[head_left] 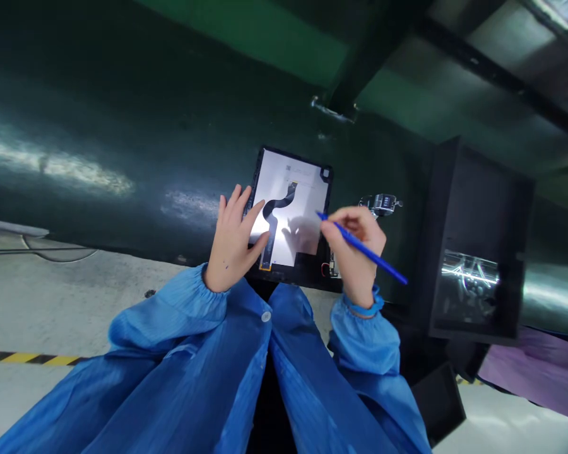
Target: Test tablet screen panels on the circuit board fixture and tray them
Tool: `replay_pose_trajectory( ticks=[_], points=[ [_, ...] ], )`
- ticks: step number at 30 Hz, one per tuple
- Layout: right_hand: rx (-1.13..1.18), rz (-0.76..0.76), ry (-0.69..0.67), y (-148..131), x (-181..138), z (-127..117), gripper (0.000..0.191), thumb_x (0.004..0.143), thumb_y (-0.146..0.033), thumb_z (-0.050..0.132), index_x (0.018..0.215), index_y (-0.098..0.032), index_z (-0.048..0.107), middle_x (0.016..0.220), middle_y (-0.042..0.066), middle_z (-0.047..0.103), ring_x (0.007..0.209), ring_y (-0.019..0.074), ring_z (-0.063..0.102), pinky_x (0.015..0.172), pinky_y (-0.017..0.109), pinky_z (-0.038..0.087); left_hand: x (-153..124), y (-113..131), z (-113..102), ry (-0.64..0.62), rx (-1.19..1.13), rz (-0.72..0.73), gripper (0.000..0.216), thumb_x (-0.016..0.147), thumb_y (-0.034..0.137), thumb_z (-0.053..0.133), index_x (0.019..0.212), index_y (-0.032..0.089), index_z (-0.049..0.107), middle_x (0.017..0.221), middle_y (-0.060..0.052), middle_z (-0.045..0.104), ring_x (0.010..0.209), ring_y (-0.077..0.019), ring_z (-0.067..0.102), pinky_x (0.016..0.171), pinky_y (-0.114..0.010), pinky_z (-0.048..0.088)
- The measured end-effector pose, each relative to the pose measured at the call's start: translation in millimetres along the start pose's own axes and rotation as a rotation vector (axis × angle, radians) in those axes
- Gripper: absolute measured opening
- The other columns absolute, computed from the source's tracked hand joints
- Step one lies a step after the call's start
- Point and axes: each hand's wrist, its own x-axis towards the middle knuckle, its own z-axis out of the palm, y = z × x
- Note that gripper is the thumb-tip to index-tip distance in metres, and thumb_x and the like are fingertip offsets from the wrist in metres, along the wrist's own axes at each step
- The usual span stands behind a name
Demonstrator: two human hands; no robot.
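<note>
An opened tablet (291, 217) lies on the dark green work surface (123, 126), its pale inner plate crossed by a curved black flex cable (279, 207). My left hand (234, 243) rests flat on the tablet's left edge with its fingers spread. My right hand (355, 249) is closed around a thin blue stick tool (364, 250). The tool's tip touches the tablet's right side. Both arms wear blue sleeves.
A black open-fronted box (473, 246) stands to the right with shiny metal parts inside. A small metal tally counter (381, 203) sits behind my right hand. A grey floor with a yellow-black stripe (28, 358) shows at lower left. Purple cloth (534, 372) lies at lower right.
</note>
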Motion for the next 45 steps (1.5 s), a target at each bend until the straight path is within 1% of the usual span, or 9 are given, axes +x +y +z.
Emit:
replay_pose_trajectory(
  ticks=[3,7,13,18,22,26,31,36,45],
  points=[
    [-0.053,-0.067,-0.121,4,40,2,0.011,0.095,-0.029,0.057,0.097,-0.022,0.066,0.081,-0.001,0.067,0.067,0.0109,0.062,0.059,0.024,0.046,0,1,2,-0.018,0.045,0.014,0.047,0.093,0.034,0.06,0.135,0.015,0.054,0.157,-0.024,0.039,0.151,-0.0417,0.023,0.12,-0.068,0.016],
    [-0.225,-0.201,-0.283,19,72,18,0.01,0.084,-0.015,0.068,0.092,-0.021,0.065,0.086,-0.002,0.068,0.074,0.0112,0.064,0.072,0.026,0.048,-2,-1,2,-0.007,0.009,0.005,0.049,0.092,0.036,0.061,0.137,0.017,0.054,0.157,-0.022,0.04,0.152,-0.0411,0.023,0.12,-0.068,0.016],
    [-0.069,-0.208,-0.254,-6,52,-7,0.015,0.089,-0.026,0.067,0.082,-0.022,0.055,0.083,-0.002,0.064,0.071,0.0107,0.06,0.07,0.027,0.05,31,18,-25,0.094,-0.449,-0.1,0.036,0.096,0.038,0.056,0.125,0.019,0.066,0.129,-0.011,0.068,0.125,-0.0266,0.061,0.112,-0.046,0.046],
    [0.091,-0.172,-0.261,-39,22,-41,0.034,0.084,-0.038,0.076,0.075,-0.023,0.047,0.076,-0.002,0.057,0.075,0.0141,0.064,0.066,0.03,0.054,76,49,-35,-0.588,-0.886,-0.151,0.028,0.078,0.044,0.078,0.092,0.02,0.08,0.09,-0.008,0.079,0.087,-0.0275,0.075,0.082,-0.042,0.063],
    [0.149,-0.162,-0.285,-39,5,-55,0.036,0.083,-0.038,0.077,0.072,-0.023,0.046,0.072,-0.002,0.055,0.074,0.0167,0.066,0.061,0.03,0.054,84,62,-27,-0.849,-0.985,-0.194,0.024,0.07,0.04,0.085,0.085,0.023,0.081,0.08,-0.007,0.078,0.075,-0.027,0.075,0.069,-0.04,0.064],
    [0.055,-0.166,-0.203,-18,-3,-66,0.027,0.086,-0.035,0.074,0.078,-0.023,0.051,0.082,0.001,0.065,0.078,0.0169,0.067,0.067,0.031,0.054,70,68,-17,-0.642,-0.857,-0.145,0.016,0.071,0.027,0.083,0.085,0.021,0.081,0.078,-0.004,0.076,0.071,-0.0206,0.072,0.07,-0.033,0.061],
    [-0.079,-0.102,-0.07,33,-9,-68,0.007,0.093,-0.029,0.063,0.093,-0.023,0.059,0.1,0.002,0.071,0.085,0.0145,0.066,0.079,0.031,0.054,42,77,9,-0.269,-0.336,0.162,0.011,0.082,0.022,0.071,0.089,0.018,0.078,0.087,-0.005,0.076,0.071,-0.0166,0.067,0.067,-0.029,0.055],
    [-0.035,-0.025,-0.029,69,-20,-57,0.005,0.095,-0.029,0.059,0.095,-0.024,0.059,0.094,-0.001,0.07,0.085,0.0135,0.067,0.08,0.029,0.052,28,74,36,-0.249,0.031,0.259,0.012,0.086,0.021,0.064,0.087,0.02,0.076,0.09,-0.005,0.076,0.076,-0.0209,0.071,0.064,-0.031,0.053],
    [-0.057,0.004,-0.065,72,-20,-60,0.01,0.096,-0.033,0.057,0.096,-0.023,0.061,0.096,0.0,0.07,0.086,0.0149,0.067,0.079,0.03,0.05,22,74,42,-0.219,0.077,0.287,0.015,0.091,0.024,0.062,0.09,0.019,0.076,0.09,-0.005,0.075,0.075,-0.0206,0.071,0.061,-0.031,0.052]
  ],
)
